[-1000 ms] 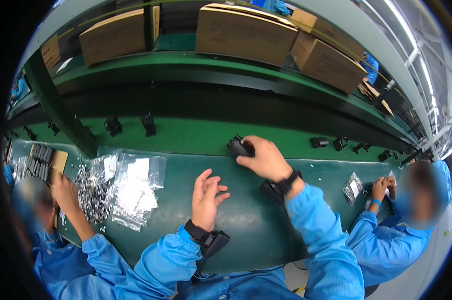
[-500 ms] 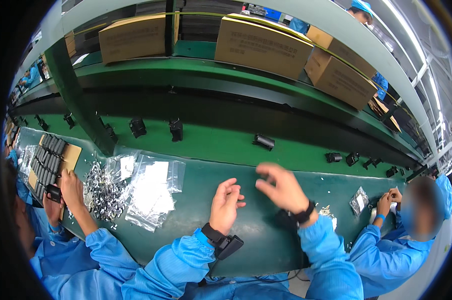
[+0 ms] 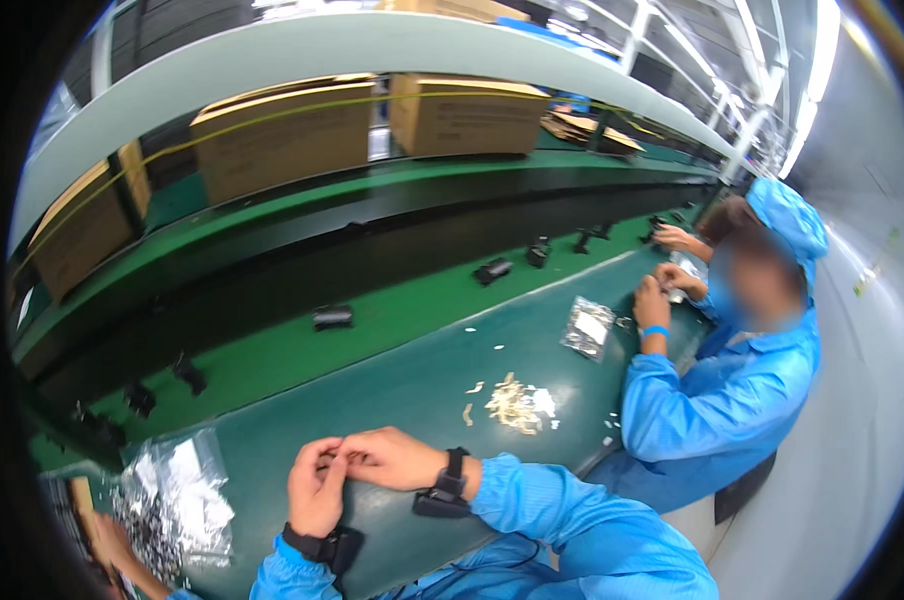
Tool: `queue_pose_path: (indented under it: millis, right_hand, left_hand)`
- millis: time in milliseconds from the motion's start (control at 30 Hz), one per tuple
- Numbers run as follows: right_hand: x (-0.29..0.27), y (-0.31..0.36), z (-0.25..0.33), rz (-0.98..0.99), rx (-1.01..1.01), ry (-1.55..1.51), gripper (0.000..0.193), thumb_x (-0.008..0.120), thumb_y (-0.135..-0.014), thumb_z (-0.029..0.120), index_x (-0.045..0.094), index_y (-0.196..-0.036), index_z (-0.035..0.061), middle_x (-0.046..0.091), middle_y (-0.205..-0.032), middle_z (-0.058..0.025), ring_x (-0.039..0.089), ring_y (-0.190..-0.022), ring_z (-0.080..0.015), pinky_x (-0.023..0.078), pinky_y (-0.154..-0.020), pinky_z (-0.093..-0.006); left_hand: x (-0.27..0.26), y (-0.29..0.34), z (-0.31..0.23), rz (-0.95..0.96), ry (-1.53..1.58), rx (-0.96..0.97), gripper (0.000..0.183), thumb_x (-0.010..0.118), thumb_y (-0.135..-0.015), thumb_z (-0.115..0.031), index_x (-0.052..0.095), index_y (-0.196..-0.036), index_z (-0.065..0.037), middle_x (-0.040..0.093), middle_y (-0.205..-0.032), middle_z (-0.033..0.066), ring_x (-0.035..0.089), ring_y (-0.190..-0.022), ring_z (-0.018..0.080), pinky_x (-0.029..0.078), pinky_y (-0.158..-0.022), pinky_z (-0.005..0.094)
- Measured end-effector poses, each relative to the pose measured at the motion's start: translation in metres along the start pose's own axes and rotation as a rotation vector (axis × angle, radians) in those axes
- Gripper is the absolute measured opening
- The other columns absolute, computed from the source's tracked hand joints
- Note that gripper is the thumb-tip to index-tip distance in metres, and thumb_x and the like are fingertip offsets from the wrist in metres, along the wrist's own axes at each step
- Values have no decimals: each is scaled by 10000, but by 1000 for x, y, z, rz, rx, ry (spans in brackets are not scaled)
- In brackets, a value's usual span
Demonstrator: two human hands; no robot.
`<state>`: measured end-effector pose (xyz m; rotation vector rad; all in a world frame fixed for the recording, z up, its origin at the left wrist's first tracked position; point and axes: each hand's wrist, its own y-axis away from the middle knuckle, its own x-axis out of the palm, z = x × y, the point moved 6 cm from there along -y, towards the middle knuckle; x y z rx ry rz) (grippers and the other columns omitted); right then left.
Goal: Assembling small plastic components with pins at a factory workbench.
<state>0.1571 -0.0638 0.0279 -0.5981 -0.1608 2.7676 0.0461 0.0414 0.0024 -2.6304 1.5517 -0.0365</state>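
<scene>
My left hand (image 3: 317, 488) and my right hand (image 3: 397, 458) meet over the green table (image 3: 392, 530), their fingertips pinched together. Whatever sits between the fingers, if anything, is too small and hidden to name. Black bands with small boxes circle both wrists. Left of my hands lie clear plastic bags (image 3: 197, 500) with white labels, beside a heap of small black and silver parts (image 3: 147, 525). Up and to the right of my right hand is a loose pile of small cream-coloured pieces (image 3: 512, 405).
Beyond the table edge runs a green belt (image 3: 412, 320) carrying several black cylindrical parts (image 3: 333, 317). Cardboard boxes (image 3: 282, 140) stand on the shelf above. A co-worker in blue (image 3: 722, 390) sits at the right near a small clear bag (image 3: 587, 328); another person's hand (image 3: 117, 545) shows at lower left.
The view has swung to the right. My hands, apart with loosely spread fingers before, have come together at the fingertips.
</scene>
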Motion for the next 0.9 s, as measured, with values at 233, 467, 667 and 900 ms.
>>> queue_pose_path:
  millis: [233,467,667,900]
  right_hand:
    - [9,-8,-7,-15,-64,-136,156,714,-934,124,692,-1044,16,739,-900,-121,726,-796,-217,578,-716,-344]
    - [2,-6,-8,-28,50,-270,130,676,-948,111,682,-998,-10,751,-805,-93,707,-609,-155,556,-548,-285]
    - [16,-11,-7,77,84,-259,154,649,-985,122,680,-1057,-11,759,-908,-107,725,-732,-155,592,-631,-293]
    - [31,-10,-15,112,198,-241,181,608,-1027,133,682,-1151,24,771,-992,-94,753,-935,-171,609,-756,-298]
  left_hand:
    - [-9,-1,-6,-6,-1,-33,207,594,-1031,-54,603,-1210,51,692,-1055,100,684,-924,138,557,-800,263]
    - [-12,-11,13,-82,-49,-43,159,597,-1044,-104,639,-1120,29,698,-938,80,667,-769,110,547,-617,224]
    - [-27,-2,16,-195,-25,-70,176,569,-1065,-131,645,-1053,27,693,-893,76,671,-705,117,563,-594,236]
    - [-5,-11,-4,-123,-384,160,184,632,-1031,-149,711,-1040,17,731,-849,88,687,-728,156,557,-676,304]
